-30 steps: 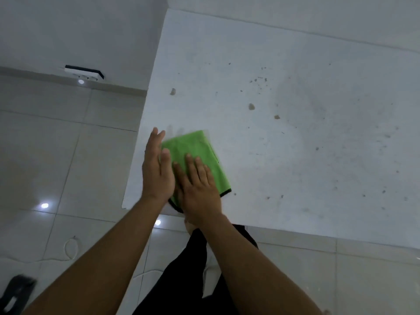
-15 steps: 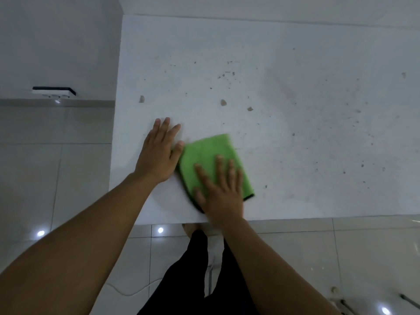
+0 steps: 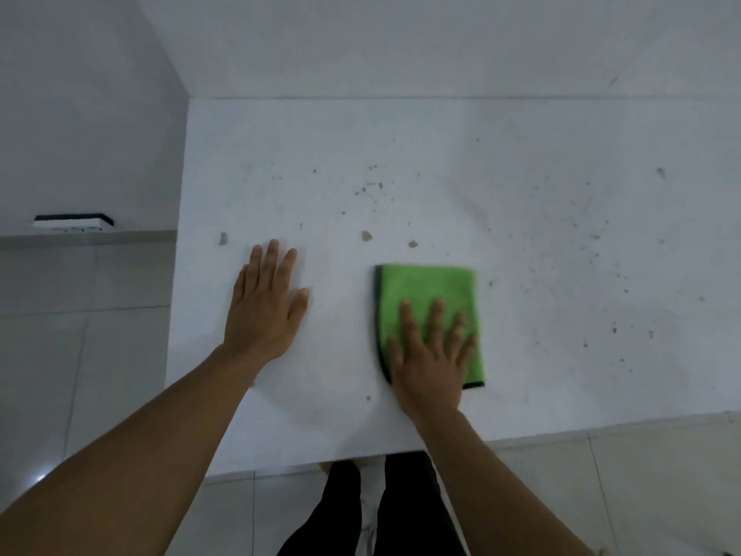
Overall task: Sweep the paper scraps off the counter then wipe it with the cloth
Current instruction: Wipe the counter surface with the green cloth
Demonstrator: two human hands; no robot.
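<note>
A folded green cloth (image 3: 427, 292) with a dark hem lies flat on the white counter (image 3: 521, 234). My right hand (image 3: 431, 355) presses on its near half with straight, spread fingers. My left hand (image 3: 266, 305) rests flat on the bare counter to the left, a gap apart from the cloth. Small grey-brown scraps lie just beyond the hands: one scrap (image 3: 223, 238) near the left edge, another scrap (image 3: 366, 236) above the cloth and a third scrap (image 3: 413, 244) beside it. Fine dark specks dot the counter's middle and right.
The counter's left edge (image 3: 176, 315) and front edge (image 3: 561, 431) drop to a tiled floor (image 3: 80, 355). A wall backs the counter at the far side. A white and black device (image 3: 72, 221) sits low against the wall at left. My dark-trousered legs (image 3: 377, 511) stand at the front edge.
My right hand has slid the cloth to the right, away from my left hand, which stays flat on the counter. The view has shifted so more of the counter's right side shows.
</note>
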